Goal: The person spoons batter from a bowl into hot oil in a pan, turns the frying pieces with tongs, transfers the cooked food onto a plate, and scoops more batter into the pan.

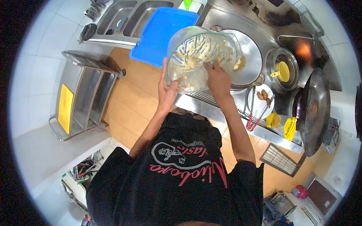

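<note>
A large clear bowl (pixel 177 71), smeared inside with pale yellow batter (pixel 194 56), is held up and tilted. My left hand (pixel 168 91) is closed on its lower left side, thumb at the near wall. My right hand (pixel 218 80) reaches over the bowl's near right part with its fingers bent against the batter-coated inside; whether anything is pinched in them is hidden. Just right of the bowl, partly behind it, a wide metal pan (pixel 249 45) sits on the stove with some yellow batter (pixel 239 63) in it.
A blue tray (pixel 151 41) lies beside the sinks (pixel 145 17). Right of the pan are a yellow scoop (pixel 281 71) in a metal basin, a plate (pixel 268 109) with fried pieces, red-handled tongs (pixel 260 120) and a large wok (pixel 315 113). A metal trolley (pixel 88 86) stands left.
</note>
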### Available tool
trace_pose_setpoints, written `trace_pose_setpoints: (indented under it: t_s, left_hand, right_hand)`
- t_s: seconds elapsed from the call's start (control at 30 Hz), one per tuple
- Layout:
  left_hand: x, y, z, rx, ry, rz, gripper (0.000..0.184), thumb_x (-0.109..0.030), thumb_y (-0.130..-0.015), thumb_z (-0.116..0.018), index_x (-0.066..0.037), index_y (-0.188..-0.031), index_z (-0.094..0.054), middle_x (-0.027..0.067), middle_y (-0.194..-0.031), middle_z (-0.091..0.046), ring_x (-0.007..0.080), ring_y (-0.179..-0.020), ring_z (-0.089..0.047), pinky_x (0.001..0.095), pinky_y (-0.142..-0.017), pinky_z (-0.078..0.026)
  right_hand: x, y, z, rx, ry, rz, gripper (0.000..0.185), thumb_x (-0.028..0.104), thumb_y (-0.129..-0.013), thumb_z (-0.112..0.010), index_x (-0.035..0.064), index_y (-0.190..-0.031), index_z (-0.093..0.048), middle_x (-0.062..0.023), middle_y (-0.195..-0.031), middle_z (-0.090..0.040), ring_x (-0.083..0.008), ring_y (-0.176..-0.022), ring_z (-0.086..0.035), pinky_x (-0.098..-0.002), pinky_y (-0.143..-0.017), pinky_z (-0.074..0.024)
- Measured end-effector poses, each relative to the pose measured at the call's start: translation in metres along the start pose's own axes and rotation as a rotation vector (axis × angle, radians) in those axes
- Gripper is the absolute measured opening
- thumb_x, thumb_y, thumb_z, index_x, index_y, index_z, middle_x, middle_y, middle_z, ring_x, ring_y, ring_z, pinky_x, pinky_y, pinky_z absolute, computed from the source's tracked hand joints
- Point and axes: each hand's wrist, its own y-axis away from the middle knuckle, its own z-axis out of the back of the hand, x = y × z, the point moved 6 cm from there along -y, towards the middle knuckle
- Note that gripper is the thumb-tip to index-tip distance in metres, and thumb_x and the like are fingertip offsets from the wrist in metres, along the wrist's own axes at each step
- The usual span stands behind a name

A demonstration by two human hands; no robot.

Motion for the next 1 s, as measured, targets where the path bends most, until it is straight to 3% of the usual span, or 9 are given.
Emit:
trace_pose_setpoints:
  t_s: [0.17,0.23,0.3,0.37,0.43,0.7,0.77,0.83,1.0]
  left_hand:
    - [0.011,0.001,0.003,-0.015,-0.004,0.009,0.081,0.013,-0.071,-0.038,-0.01,-0.145,-0.016,0.0122,-0.142,-0.029,0.0198,-0.121,-0.039,0.0247,-0.088,-0.043]
    - [-0.008,0.005,-0.005,-0.01,0.005,0.018,0.08,0.013,-0.072,-0.038,-0.01,-0.145,-0.016,0.0121,-0.142,-0.029,0.0197,-0.12,-0.04,0.0236,-0.086,-0.044]
    - [-0.015,0.006,-0.012,-0.006,0.014,0.027,0.08,0.013,-0.072,-0.038,-0.011,-0.145,-0.017,0.012,-0.142,-0.029,0.0196,-0.119,-0.041,0.0226,-0.084,-0.045]
    - [-0.02,0.006,-0.013,-0.033,-0.032,-0.082,0.08,0.013,-0.073,-0.037,-0.013,-0.145,-0.016,0.0112,-0.142,-0.03,0.0189,-0.115,-0.044,0.0223,-0.079,-0.048]
    - [-0.013,0.003,-0.012,-0.057,-0.01,-0.067,0.08,0.013,-0.073,-0.038,-0.013,-0.145,-0.015,0.0111,-0.141,-0.031,0.0187,-0.114,-0.045,0.0227,-0.078,-0.048]
    - [-0.014,0.006,-0.018,-0.065,0.038,-0.023,0.08,0.013,-0.074,-0.038,-0.012,-0.146,-0.014,0.0113,-0.139,-0.033,0.0182,-0.112,-0.047,0.0224,-0.08,-0.047]
    - [-0.008,0.004,-0.015,-0.065,0.02,-0.106,0.08,0.012,-0.074,-0.038,-0.012,-0.146,-0.013,0.0114,-0.138,-0.035,0.0176,-0.111,-0.048,0.0226,-0.082,-0.046]
    - [-0.006,0.005,-0.013,-0.071,-0.018,-0.117,0.08,0.012,-0.074,-0.038,-0.012,-0.146,-0.013,0.0113,-0.138,-0.035,0.0173,-0.112,-0.047,0.0226,-0.083,-0.045]
    - [-0.011,0.008,-0.015,-0.06,-0.052,-0.086,0.079,0.012,-0.074,-0.037,-0.011,-0.146,-0.013,0.0097,-0.141,-0.032,0.0159,-0.114,-0.045,0.022,-0.084,-0.044]
  right_hand:
    - [0.002,-0.005,0.016,0.033,0.093,0.018,0.033,0.006,-0.078,-0.051,0.0049,-0.11,-0.058,-0.0175,-0.102,-0.057,-0.0319,-0.079,-0.064,-0.041,-0.062,-0.0533]
    - [-0.011,-0.009,0.016,0.09,0.152,-0.181,0.031,0.008,-0.081,-0.048,0.0019,-0.11,-0.057,-0.0171,-0.099,-0.06,-0.0331,-0.077,-0.065,-0.041,-0.063,-0.0534]
    - [-0.011,-0.005,0.008,0.102,0.129,-0.163,0.03,0.007,-0.082,-0.048,0.0009,-0.11,-0.056,-0.0175,-0.098,-0.06,-0.0338,-0.074,-0.065,-0.0411,-0.063,-0.0535]
    - [-0.007,0.001,0.0,0.123,0.1,-0.139,0.03,0.007,-0.082,-0.047,-0.0002,-0.11,-0.056,-0.0179,-0.096,-0.061,-0.0344,-0.072,-0.065,-0.0413,-0.062,-0.0535]
    - [-0.005,0.002,-0.007,0.125,-0.032,-0.181,0.042,-0.003,-0.07,-0.054,-0.0005,-0.112,-0.056,-0.0203,-0.091,-0.059,-0.0361,-0.075,-0.062,-0.0433,-0.067,-0.0498]
    - [0.034,0.008,-0.021,0.027,-0.292,-0.085,0.034,-0.002,-0.073,-0.053,-0.0038,-0.107,-0.06,-0.0243,-0.08,-0.06,-0.0404,-0.072,-0.06,-0.0442,-0.066,-0.0482]
    - [0.04,0.005,-0.018,0.029,-0.332,-0.1,0.032,-0.001,-0.075,-0.053,-0.0048,-0.105,-0.06,-0.0261,-0.079,-0.06,-0.0407,-0.071,-0.06,-0.0438,-0.066,-0.048]
    - [0.047,0.0,-0.009,0.065,-0.611,-0.097,0.026,0.002,-0.079,-0.051,-0.0054,-0.101,-0.062,-0.0282,-0.077,-0.059,-0.0389,-0.07,-0.061,-0.0402,-0.064,-0.0478]
    - [0.04,0.001,-0.039,0.053,-0.722,-0.201,0.025,0.005,-0.081,-0.051,-0.0034,-0.101,-0.063,-0.0266,-0.074,-0.06,-0.0303,-0.063,-0.062,-0.0357,-0.059,-0.0465]
